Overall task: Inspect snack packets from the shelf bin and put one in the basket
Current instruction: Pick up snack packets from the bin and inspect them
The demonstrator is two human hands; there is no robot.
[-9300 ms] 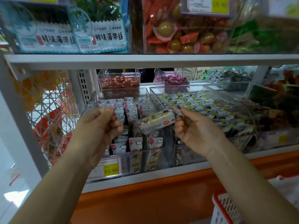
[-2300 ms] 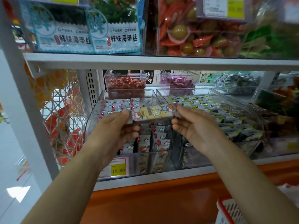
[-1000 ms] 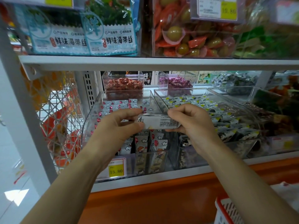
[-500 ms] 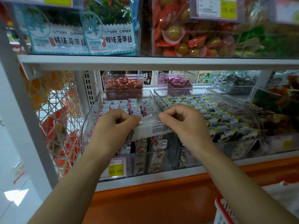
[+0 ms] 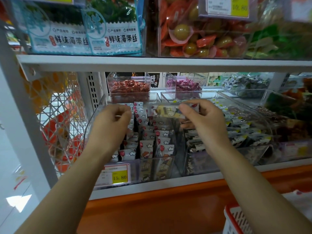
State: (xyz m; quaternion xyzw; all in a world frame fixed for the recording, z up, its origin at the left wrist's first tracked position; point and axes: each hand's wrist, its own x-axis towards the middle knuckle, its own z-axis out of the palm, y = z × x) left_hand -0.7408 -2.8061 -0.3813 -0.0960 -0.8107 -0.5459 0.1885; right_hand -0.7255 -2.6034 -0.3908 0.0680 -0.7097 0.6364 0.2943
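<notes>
A clear shelf bin (image 5: 97,115) beneath both hands holds rows of upright white packets (image 5: 146,147) printed with red balloons. A second clear bin (image 5: 258,115), under the right fingers, holds dark packets (image 5: 239,132). The right hand (image 5: 205,122) pinches the right end of the snack packet (image 5: 166,112) between thumb and fingertips. The packet reaches leftward from them, above the first bin. The left hand (image 5: 110,123) is clear of its free end with fingers curled; whether they hold anything cannot be told. The basket (image 5: 227,215) sits below the right forearm.

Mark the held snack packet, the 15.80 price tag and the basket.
snack packet (image 5: 166,111): head view, printed yellow middle of the wrapper.
price tag (image 5: 114,174): head view, middle of its face.
basket (image 5: 236,222): head view, white lattice wall below the red rim.
</notes>
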